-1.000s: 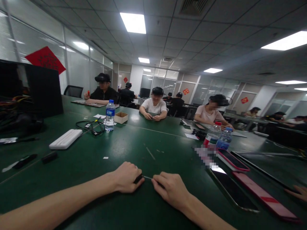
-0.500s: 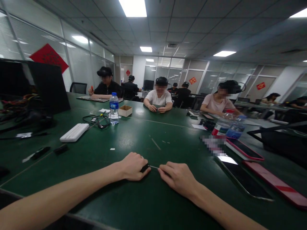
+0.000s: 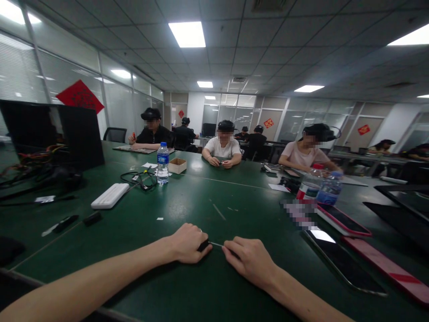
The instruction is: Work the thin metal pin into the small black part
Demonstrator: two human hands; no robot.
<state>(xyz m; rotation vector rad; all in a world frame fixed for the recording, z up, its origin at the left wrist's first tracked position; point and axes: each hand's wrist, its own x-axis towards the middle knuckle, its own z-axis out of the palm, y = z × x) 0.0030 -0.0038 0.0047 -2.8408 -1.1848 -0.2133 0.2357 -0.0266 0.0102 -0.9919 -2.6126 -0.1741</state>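
A green table bears bottles, phones, an open box and cables

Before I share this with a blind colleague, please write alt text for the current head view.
A left hand grips a small dark object and a right hand holds a thin rod, which shows between them, over a green table. Two bottles and some phones are at right; people wearing headsets sit across.

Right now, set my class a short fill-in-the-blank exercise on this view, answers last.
1. A thin pale piece runs between the right hand and the ____.
2. The clear bottle beside the small box has a ____ cap.
3. The tabletop is coloured ____.
4. At the right, a blue-capped bottle stands by one whose cap is ____.

Missing words: left hand; blue; green; red.
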